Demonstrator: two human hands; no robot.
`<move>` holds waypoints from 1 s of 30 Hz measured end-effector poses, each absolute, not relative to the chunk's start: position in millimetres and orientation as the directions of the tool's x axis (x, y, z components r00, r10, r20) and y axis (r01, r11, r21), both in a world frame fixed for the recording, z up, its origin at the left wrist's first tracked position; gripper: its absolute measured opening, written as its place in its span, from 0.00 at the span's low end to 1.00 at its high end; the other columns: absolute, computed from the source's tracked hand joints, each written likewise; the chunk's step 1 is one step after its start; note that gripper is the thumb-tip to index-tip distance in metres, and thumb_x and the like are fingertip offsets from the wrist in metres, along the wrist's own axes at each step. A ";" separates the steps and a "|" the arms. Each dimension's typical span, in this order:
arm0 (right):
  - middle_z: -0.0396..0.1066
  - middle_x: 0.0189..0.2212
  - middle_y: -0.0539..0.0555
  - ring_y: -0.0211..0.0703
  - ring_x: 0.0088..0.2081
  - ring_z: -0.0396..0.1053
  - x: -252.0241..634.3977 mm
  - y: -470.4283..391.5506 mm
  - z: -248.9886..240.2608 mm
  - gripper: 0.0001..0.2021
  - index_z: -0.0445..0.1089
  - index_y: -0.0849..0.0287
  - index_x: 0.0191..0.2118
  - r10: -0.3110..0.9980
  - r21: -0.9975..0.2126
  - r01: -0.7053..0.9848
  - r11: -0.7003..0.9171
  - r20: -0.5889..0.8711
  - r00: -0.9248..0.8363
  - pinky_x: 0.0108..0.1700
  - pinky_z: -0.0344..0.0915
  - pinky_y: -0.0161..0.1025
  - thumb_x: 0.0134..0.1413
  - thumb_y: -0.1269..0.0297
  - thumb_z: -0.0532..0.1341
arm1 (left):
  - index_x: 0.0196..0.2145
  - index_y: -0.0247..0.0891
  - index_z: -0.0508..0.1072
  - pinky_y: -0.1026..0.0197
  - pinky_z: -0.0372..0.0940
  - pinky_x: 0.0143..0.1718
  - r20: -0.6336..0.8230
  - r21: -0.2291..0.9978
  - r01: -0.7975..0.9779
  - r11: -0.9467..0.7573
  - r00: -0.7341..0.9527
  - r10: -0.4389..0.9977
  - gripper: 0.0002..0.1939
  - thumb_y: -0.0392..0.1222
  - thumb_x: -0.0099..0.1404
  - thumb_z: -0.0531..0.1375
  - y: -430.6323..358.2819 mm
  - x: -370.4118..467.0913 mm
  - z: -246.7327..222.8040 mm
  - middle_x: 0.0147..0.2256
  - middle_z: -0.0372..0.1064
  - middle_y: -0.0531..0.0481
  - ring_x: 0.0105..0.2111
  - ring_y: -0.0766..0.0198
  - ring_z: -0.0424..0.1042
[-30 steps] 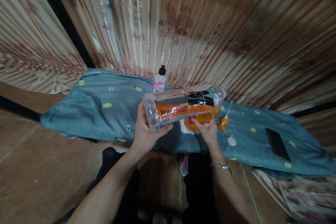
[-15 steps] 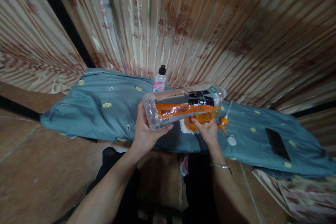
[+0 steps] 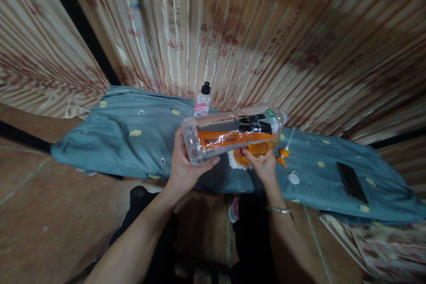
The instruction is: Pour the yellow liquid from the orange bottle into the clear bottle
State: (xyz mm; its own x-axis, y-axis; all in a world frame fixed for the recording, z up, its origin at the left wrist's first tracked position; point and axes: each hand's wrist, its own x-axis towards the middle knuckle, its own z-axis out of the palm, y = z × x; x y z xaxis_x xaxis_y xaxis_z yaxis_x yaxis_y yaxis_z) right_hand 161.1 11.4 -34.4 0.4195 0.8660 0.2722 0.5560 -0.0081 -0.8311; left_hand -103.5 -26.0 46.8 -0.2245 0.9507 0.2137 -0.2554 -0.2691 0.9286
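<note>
My left hand (image 3: 186, 162) is closed round the base end of a large clear plastic bottle (image 3: 233, 133) with an orange and black label. The bottle lies nearly level in the air, its neck end at the right and slightly raised. My right hand (image 3: 264, 166) grips an amber bottle (image 3: 253, 153), partly hidden behind the clear one; its mouth does not show. White material (image 3: 235, 163) that looks like tissue lies beneath the amber bottle. Right of that hand are an orange pump top (image 3: 282, 155) with a pale tube and a round white cap (image 3: 293, 178).
A blue-green patterned cloth (image 3: 116, 142) covers the low bench. On it stands a small clear bottle with a black cap (image 3: 202, 102), near the pleated curtain (image 3: 219, 31) behind. A black phone (image 3: 352, 182) lies at the right. Dark frame bars (image 3: 80, 22) stand at the left.
</note>
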 end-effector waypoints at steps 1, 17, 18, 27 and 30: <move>0.83 0.40 0.64 0.64 0.45 0.81 161.0 11.4 -34.3 0.35 0.73 0.59 0.45 0.864 -0.831 0.557 -0.007 0.275 0.422 0.50 0.77 0.56 0.36 0.37 0.74 | 0.56 0.40 0.67 0.37 0.72 0.61 0.215 0.930 -0.251 -0.269 -0.223 0.951 0.49 0.46 0.39 0.81 -26.0 -103.8 46.9 0.52 0.76 0.41 0.57 0.40 0.76; 0.82 0.43 0.66 0.66 0.50 0.80 159.3 10.0 -28.7 0.36 0.73 0.60 0.47 0.878 -0.848 0.528 -0.033 0.228 0.421 0.54 0.76 0.58 0.36 0.41 0.76 | 0.56 0.40 0.67 0.38 0.73 0.60 0.227 0.925 -0.258 -0.278 -0.210 0.951 0.47 0.45 0.40 0.81 -26.1 -103.5 48.6 0.52 0.75 0.42 0.56 0.42 0.77; 0.82 0.43 0.65 0.66 0.49 0.80 159.6 10.1 -29.2 0.35 0.73 0.60 0.47 0.881 -0.850 0.526 -0.029 0.227 0.415 0.53 0.77 0.58 0.36 0.41 0.76 | 0.55 0.40 0.67 0.38 0.73 0.60 0.227 0.925 -0.258 -0.278 -0.211 0.951 0.47 0.45 0.39 0.81 -26.1 -103.5 48.8 0.52 0.75 0.42 0.56 0.42 0.77; 0.83 0.43 0.64 0.65 0.47 0.81 159.7 10.1 -30.2 0.34 0.73 0.58 0.46 0.880 -0.844 0.536 -0.013 0.245 0.407 0.52 0.77 0.57 0.37 0.40 0.75 | 0.55 0.40 0.67 0.38 0.73 0.60 0.206 0.936 -0.240 -0.259 -0.223 0.953 0.48 0.46 0.38 0.81 -26.4 -104.1 49.9 0.51 0.75 0.41 0.58 0.39 0.76; 0.82 0.43 0.64 0.65 0.48 0.81 159.4 10.1 -29.8 0.34 0.73 0.59 0.46 0.883 -0.846 0.533 -0.018 0.237 0.405 0.52 0.77 0.57 0.37 0.40 0.75 | 0.55 0.40 0.66 0.37 0.72 0.62 0.203 0.936 -0.243 -0.256 -0.223 0.953 0.49 0.46 0.38 0.81 -26.7 -104.0 50.6 0.54 0.74 0.39 0.59 0.39 0.75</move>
State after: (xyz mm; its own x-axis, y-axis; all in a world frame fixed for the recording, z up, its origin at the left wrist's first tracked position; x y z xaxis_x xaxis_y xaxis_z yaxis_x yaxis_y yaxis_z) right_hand 159.4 10.1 -29.8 0.4054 0.8830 0.2366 0.5330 -0.0181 -0.8459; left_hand -104.0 -26.7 50.6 -0.2226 0.9535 0.2034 -0.2430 -0.2563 0.9356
